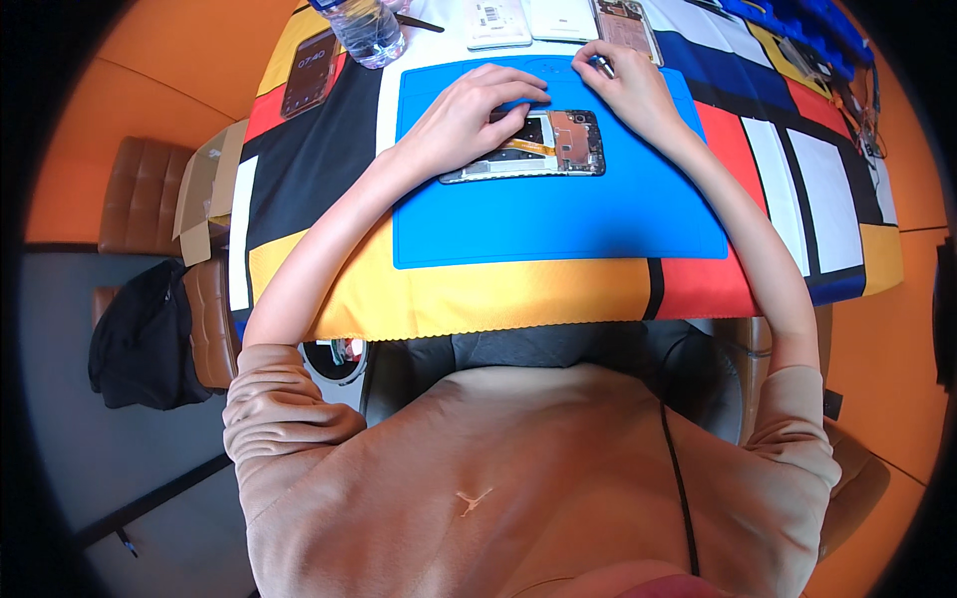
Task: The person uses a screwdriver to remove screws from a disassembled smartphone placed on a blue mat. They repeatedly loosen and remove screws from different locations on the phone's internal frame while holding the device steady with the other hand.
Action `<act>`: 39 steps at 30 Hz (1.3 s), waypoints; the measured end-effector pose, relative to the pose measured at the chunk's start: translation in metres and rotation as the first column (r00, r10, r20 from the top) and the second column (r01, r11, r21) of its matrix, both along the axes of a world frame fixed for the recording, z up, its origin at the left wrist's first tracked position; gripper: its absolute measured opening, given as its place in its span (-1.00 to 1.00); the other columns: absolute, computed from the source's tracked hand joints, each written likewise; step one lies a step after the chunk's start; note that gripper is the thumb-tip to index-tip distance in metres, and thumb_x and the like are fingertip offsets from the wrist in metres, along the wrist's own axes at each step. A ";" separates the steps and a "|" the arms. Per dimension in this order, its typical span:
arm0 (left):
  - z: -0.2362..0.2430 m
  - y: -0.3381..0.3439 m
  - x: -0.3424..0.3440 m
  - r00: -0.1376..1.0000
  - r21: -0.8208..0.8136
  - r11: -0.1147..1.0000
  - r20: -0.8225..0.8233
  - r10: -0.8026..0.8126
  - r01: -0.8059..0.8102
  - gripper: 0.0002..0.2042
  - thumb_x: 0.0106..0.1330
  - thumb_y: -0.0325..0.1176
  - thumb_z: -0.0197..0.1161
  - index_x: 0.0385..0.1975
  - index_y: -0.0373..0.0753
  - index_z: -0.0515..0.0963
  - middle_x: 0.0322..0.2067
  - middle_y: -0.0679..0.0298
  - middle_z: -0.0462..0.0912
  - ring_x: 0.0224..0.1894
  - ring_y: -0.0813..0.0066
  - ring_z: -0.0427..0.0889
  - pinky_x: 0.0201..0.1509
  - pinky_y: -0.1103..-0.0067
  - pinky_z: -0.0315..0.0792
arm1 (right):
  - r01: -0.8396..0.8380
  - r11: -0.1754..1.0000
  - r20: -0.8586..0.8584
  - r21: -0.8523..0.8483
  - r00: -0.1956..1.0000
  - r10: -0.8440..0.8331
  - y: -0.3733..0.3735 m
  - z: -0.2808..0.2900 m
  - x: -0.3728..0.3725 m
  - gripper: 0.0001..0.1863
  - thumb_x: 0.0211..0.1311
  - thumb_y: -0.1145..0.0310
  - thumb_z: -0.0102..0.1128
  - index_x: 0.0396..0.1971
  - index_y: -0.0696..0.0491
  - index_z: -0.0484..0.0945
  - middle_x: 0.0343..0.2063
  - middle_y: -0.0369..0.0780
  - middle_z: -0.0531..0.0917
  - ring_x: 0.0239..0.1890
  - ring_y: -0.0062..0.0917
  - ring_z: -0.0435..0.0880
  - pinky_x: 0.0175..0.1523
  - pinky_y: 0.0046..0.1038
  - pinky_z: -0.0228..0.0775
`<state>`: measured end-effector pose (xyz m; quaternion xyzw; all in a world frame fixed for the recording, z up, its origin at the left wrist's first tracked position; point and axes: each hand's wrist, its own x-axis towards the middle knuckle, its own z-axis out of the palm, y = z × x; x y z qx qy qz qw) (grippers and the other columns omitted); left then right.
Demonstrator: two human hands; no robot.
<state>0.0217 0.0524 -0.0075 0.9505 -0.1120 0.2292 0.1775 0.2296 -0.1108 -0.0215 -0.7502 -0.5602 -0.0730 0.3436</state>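
Observation:
An opened smartphone (573,148) lies on a blue work mat (538,224), its copper-coloured board and orange flex cable showing. Over its left part rests my left hand (469,118), thumb by the phone's upper edge and the other fingers reaching past it onto the mat. These fingers are apart, and nothing shows between them. Beyond the phone's upper right corner, my right hand (630,88) pinches a small dark and silver rod-like tool (602,67) near the mat's far edge. Its tip is too small to make out.
At the far left stand a clear water bottle (365,30) and a lit phone (311,75). Along the far edge lie white phone parts (498,22) and another opened phone (628,28). A blue organiser (797,30) sits far right. The colour-block tablecloth (478,294) hangs near me.

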 end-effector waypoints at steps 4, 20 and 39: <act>-0.001 0.001 0.000 0.999 -0.025 0.999 -0.015 0.030 -0.030 -0.74 0.47 -0.33 0.16 0.03 -0.20 0.69 0.14 0.22 0.66 0.19 0.28 0.59 0.27 0.39 0.51 | -0.041 0.998 0.018 0.042 0.999 0.040 0.003 -0.007 0.007 -0.73 0.42 0.15 0.16 -0.10 -0.04 0.73 -0.37 -0.04 0.75 -0.24 -0.26 0.78 -0.11 -0.24 0.56; -0.004 0.004 0.000 0.999 -0.066 0.997 -0.023 0.038 -0.039 -0.77 0.49 -0.32 0.18 0.01 -0.12 0.72 0.11 0.26 0.68 0.11 0.34 0.65 0.10 0.45 0.59 | -0.486 0.742 -0.388 -0.463 0.863 0.323 -0.038 0.052 -0.004 -0.44 0.18 0.05 0.53 0.14 -0.10 0.57 -0.60 -0.39 0.40 -0.55 -0.76 0.27 -0.42 -0.60 0.15; -0.007 0.008 0.002 0.999 -0.076 0.997 -0.033 0.027 -0.029 -0.77 0.50 -0.33 0.17 0.01 -0.16 0.72 0.12 0.24 0.67 0.07 0.35 0.67 0.01 0.52 0.62 | -0.476 0.708 -0.306 -0.522 0.879 0.366 -0.035 0.061 -0.003 -0.56 0.19 0.19 0.50 0.03 0.02 0.64 -0.42 -0.33 0.55 -0.47 -0.68 0.42 -0.35 -0.57 0.31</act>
